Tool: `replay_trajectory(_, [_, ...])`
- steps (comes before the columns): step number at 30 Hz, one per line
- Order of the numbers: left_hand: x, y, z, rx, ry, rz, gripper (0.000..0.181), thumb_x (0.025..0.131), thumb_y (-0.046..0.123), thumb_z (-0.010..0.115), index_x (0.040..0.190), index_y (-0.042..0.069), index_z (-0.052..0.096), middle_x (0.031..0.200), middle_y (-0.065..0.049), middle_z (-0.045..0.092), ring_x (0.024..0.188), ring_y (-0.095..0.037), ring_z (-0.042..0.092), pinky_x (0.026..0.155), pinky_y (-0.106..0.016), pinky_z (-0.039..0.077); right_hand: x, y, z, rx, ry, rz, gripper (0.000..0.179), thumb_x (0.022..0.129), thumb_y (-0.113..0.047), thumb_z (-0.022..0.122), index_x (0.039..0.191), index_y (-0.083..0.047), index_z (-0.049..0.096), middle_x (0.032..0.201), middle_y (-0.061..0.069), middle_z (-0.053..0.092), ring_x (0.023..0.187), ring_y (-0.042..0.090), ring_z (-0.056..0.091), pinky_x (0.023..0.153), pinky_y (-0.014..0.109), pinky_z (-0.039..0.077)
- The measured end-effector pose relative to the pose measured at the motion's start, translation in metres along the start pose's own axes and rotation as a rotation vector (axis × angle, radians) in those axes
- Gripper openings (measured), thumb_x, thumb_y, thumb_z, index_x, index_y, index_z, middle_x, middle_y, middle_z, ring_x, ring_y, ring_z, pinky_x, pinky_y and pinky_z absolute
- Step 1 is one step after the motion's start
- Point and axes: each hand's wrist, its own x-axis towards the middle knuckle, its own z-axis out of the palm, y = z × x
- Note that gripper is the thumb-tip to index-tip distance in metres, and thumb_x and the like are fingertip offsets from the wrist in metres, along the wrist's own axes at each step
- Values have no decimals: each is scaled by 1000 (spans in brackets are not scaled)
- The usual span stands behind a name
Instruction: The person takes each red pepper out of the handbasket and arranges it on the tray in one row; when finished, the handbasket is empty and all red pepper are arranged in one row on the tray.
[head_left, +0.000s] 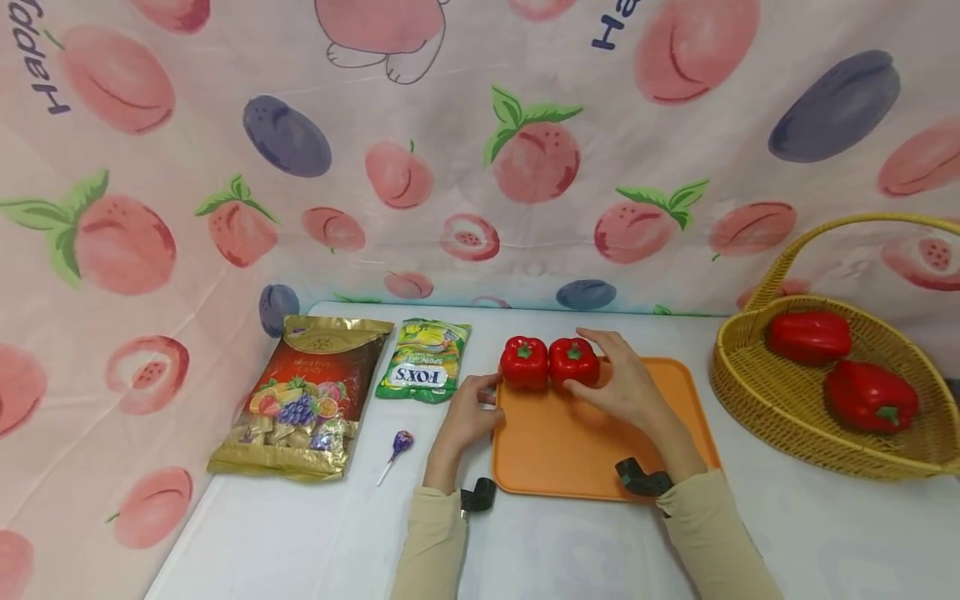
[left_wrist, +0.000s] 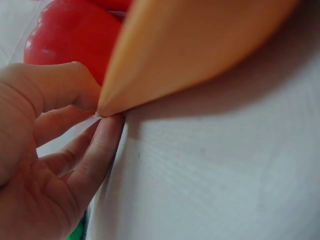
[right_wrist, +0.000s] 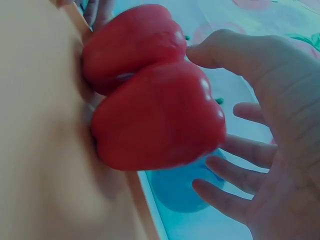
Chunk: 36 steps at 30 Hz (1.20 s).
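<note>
Two red bell peppers stand side by side at the back left of an orange tray (head_left: 570, 454), green stems up: a left pepper (head_left: 524, 373) and a right pepper (head_left: 573, 373). My left hand (head_left: 467, 421) pinches the tray's left rim, with thumb and fingertips meeting at the edge in the left wrist view. Around the right pepper my right hand (head_left: 628, 385) is spread, its thumb close to the front and its fingers behind. In the right wrist view, those fingers are straight and loosely apart beside the pepper (right_wrist: 160, 120).
A yellow wicker basket (head_left: 787, 442) with two more red peppers (head_left: 870, 396) stands right of the tray. To the left lie a large mixed fruit candy bag (head_left: 303, 400), a green FOX'S packet (head_left: 423, 362) and a lollipop (head_left: 401, 443). Fruit-printed cloth (head_left: 465, 167) hangs behind.
</note>
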Motion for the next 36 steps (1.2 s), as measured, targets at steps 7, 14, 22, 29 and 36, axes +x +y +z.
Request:
replay_trajectory(7, [1,2,-2,-1,-1,7,56,81,-1,68,135,5,58,122,-10,57,98,-21,60,81,-31,55,0,4,-13,11,-4,12,78,78,-29,83,145,-12,46,140,15,49,126,38,46,96,57,47])
replay_trajectory(14, [1,3,-3,0,-10,-1,56,82,0,68,136,6,58,123,-10,57,99,-21,59,82,-32,55,-3,12,-25,15,-41,23,77,78,-13,80,146,-9,44,142,17,47,128,37,43,100,59,43])
replay_trajectory(22, [1,2,-2,0,-22,2,56,82,-1,68,136,5,58,124,-11,56,99,-21,59,82,-31,55,-7,21,-36,13,47,34,63,83,-4,72,141,-2,47,135,23,50,123,43,47,100,60,42])
replay_trajectory(29, [-2,1,-3,-8,-7,-15,55,81,-1,70,135,5,59,123,-11,56,98,-22,59,83,-34,55,-9,28,-42,11,125,34,53,87,-7,69,135,4,50,129,26,52,119,46,51,97,61,43])
replay_trajectory(36, [-2,1,0,-15,-10,-15,55,81,-1,69,135,5,58,123,-11,56,99,-23,60,83,-33,55,-13,37,-54,33,220,50,47,91,-10,68,132,5,53,130,28,53,117,46,54,94,61,45])
